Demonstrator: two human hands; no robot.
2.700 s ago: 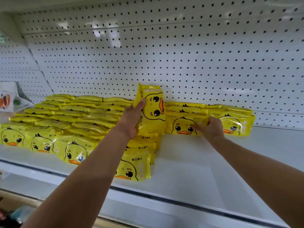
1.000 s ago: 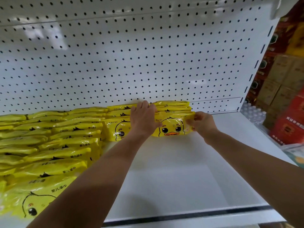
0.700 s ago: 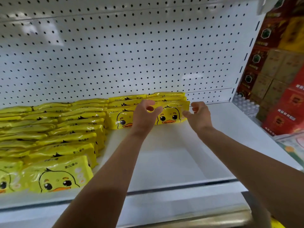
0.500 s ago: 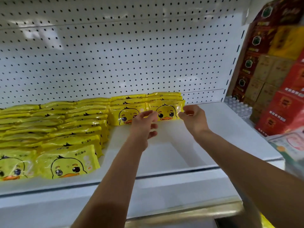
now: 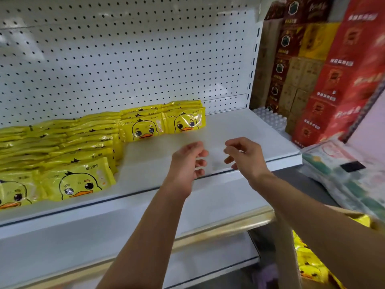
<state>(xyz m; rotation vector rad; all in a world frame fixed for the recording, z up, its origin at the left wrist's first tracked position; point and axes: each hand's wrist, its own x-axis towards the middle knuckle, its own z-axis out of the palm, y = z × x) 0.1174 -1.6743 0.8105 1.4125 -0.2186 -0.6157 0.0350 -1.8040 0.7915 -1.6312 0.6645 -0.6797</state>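
Yellow duck-print wipe packs fill the left part of a white shelf [image 5: 239, 130]. The rightmost pack [image 5: 185, 122] stands upright at the back against the pegboard, beside another upright pack [image 5: 143, 129]. Rows of packs [image 5: 68, 142] run forward to a front pack [image 5: 80, 181] near the shelf edge. My left hand [image 5: 188, 161] and my right hand [image 5: 242, 156] hover above the shelf's front part, apart from the packs, fingers loosely curled and holding nothing.
A white pegboard [image 5: 133, 59] backs the shelf. Red and brown cartons [image 5: 333, 65] are stacked to the right, with bottled water [image 5: 270, 118] below them. More yellow duck packs [image 5: 310, 261] lie low at the right. A lower shelf edge [image 5: 208, 232] juts out below.
Both hands have let go of the rightmost upright pack and drawn back toward me. The pack stays standing at the back. The view has swung right and down.
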